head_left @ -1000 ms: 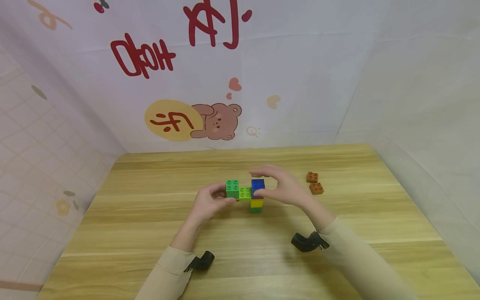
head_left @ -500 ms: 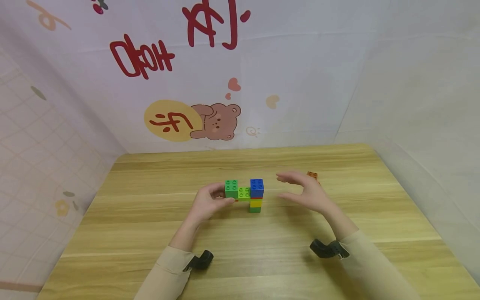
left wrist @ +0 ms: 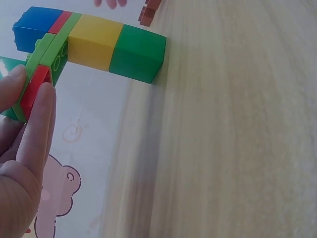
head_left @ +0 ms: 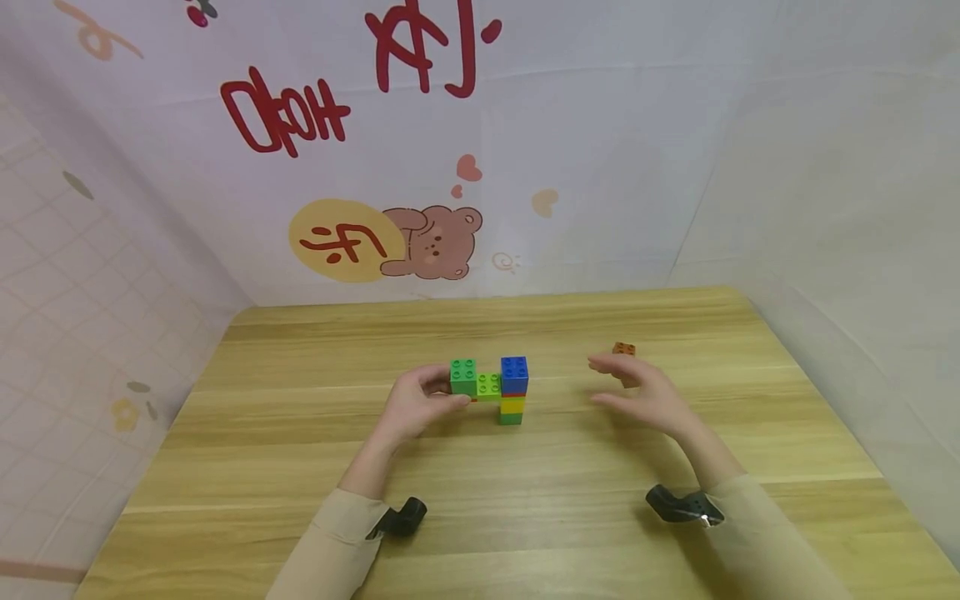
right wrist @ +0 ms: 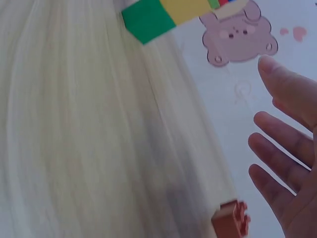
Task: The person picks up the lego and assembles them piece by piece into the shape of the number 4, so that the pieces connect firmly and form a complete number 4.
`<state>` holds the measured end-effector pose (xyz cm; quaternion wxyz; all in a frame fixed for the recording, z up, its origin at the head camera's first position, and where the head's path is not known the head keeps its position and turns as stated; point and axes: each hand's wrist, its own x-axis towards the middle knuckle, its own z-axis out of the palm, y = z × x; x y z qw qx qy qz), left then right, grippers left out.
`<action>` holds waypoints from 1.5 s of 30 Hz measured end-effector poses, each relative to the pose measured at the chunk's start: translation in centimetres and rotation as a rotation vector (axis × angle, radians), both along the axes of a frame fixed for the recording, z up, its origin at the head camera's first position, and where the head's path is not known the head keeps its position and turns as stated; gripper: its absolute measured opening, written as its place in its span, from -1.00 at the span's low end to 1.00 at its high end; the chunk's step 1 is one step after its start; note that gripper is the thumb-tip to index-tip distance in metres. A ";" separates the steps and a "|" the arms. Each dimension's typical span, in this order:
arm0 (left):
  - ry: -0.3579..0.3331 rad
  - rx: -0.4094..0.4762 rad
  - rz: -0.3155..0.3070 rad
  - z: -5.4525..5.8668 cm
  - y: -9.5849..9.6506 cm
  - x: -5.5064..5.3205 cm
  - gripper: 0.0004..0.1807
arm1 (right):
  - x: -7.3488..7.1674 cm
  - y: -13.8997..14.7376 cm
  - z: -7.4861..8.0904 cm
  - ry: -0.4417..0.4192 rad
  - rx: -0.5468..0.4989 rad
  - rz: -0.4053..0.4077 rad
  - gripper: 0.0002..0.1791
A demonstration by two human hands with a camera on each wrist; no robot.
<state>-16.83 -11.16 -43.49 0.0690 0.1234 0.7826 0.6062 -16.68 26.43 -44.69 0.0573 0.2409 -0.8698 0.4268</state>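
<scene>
My left hand (head_left: 411,410) pinches the left end of a structure of toy building bricks. There, a green brick (head_left: 463,377) sits above a lime green brick (head_left: 488,386), and a red brick (left wrist: 35,88) lies beneath, between thumb and fingers. At the right end of the lime piece a column rises: blue brick (head_left: 514,377) on top, a thin red layer, then a yellow brick (head_left: 513,406) and a green brick (left wrist: 138,52) at the foot. My right hand (head_left: 651,397) hovers with spread fingers, holding nothing, close to the brown bricks (head_left: 624,348), partly covering them.
A wooden table (head_left: 300,467) carries everything. White cloth (head_left: 600,150) with a printed bear (head_left: 442,243) hangs behind its far edge, and more cloth lines both sides. A black wrist mount (head_left: 405,517) sticks out from the left sleeve, another (head_left: 682,505) from the right.
My right hand has let go of the blue brick and moved right, over toward the brown bricks. The blue brick stays on the column. My left hand keeps its grip and place.
</scene>
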 end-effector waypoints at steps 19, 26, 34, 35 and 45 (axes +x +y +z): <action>-0.009 -0.020 -0.018 2.9 0.4 1.3 -0.60 | -1.1 4.6 -1.5 0.072 0.106 -0.104 -0.43; 0.002 -0.014 -0.023 3.6 0.4 1.7 -0.61 | -1.5 5.4 -2.2 -0.001 0.088 -0.113 -0.45; -0.005 -0.007 -0.030 3.5 0.5 1.6 -0.57 | -1.7 5.7 -2.8 -0.026 0.114 -0.157 -0.46; -0.005 -0.008 -0.030 3.5 0.5 1.6 -0.57 | -1.7 5.8 -2.9 -0.030 0.118 -0.160 -0.46; -0.002 -0.012 -0.036 3.5 0.4 1.6 -0.57 | -1.6 5.8 -3.0 -0.056 0.121 -0.187 -0.50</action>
